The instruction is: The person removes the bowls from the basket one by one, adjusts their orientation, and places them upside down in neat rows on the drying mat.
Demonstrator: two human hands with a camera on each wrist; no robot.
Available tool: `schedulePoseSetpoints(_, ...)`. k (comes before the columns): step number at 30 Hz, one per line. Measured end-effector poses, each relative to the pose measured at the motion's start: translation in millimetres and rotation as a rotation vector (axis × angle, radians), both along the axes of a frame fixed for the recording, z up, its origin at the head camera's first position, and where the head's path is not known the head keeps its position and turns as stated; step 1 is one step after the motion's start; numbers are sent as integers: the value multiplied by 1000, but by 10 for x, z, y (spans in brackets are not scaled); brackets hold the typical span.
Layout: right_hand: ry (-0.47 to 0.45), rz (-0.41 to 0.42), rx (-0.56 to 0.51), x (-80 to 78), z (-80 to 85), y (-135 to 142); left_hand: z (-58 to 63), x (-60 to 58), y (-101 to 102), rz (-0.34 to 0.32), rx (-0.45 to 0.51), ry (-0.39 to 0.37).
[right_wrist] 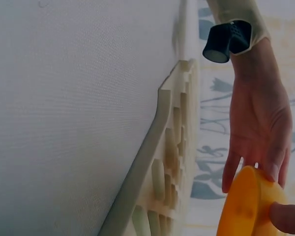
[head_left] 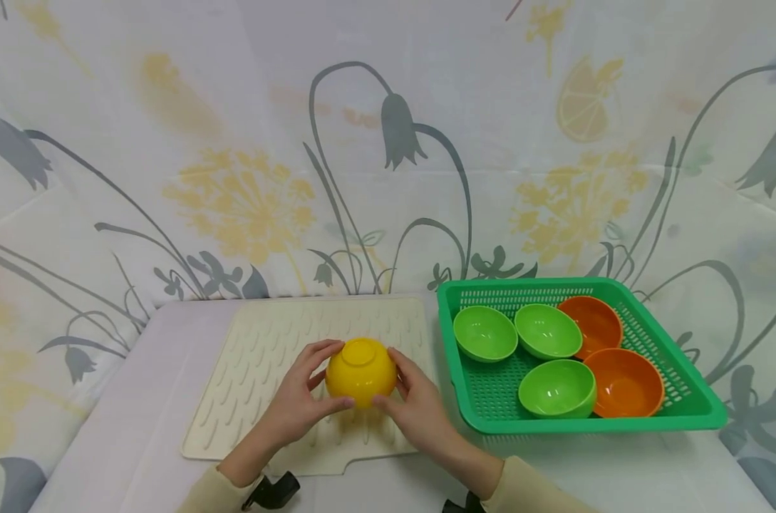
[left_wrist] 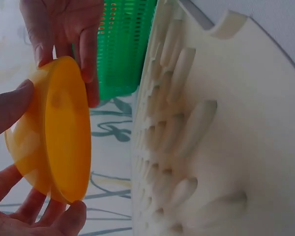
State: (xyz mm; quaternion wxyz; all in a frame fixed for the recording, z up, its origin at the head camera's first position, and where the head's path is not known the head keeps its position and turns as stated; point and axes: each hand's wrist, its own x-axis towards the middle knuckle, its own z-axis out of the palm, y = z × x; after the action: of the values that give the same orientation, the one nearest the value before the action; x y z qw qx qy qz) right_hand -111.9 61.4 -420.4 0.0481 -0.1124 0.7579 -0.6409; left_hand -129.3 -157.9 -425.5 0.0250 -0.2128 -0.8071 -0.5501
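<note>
1. One cream mat (head_left: 253,377) lies lower centre-left.
2. One green basket (head_left: 593,426), lower right, holds three light-green bowls (head_left: 485,333) and two orange bowls (head_left: 625,381).
3. Two hands, left hand (head_left: 301,395) and right hand (head_left: 422,406), grip opposite sides, fingers spread bowl-wide.
4. One yellow bowl (head_left: 360,374), below centre, is held upside down above the mat; placing seems in hand, calling for level lowering, then even release.

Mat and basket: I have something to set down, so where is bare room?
Bare: the mat along its left edge; the table beyond that edge; the front-left corner of the green basket, left of the front green bowl. Crowded: mid-mat, where the left hand and right hand hold the yellow bowl, and the basket's right side, with two orange bowls.
</note>
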Motion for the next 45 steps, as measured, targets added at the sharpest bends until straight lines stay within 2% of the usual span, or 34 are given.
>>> schedulePoseSetpoints(7,5,-1,-16,-113,-34,-144,-65,-86,-91,27,-12,-25)
schedulePoseSetpoints(10,3,-22,-35,-171,-32,-223,-64,-129,-123,56,-16,-47)
schedulePoseSetpoints(18,2,-60,-101,-333,-62,-467,-54,-219,-205,157,-55,-26)
schedulePoseSetpoints(26,-49,-128,19,-504,-89,-724,-76,-325,-337,250,-185,-28)
schedulePoseSetpoints(31,-94,-179,40,-646,-113,-868,-58,-385,-394,316,-190,-30)
schedulePoseSetpoints(36,-44,-209,69,-786,-143,-1010,-88,-482,-463,398,-182,-22)
schedulePoseSetpoints(41,-34,-199,69,-900,-153,-1142,-121,-578,-576,445,-190,-12)
schedulePoseSetpoints(45,-49,-159,125,-970,-135,-1220,-150,-655,-683,475,-205,19)
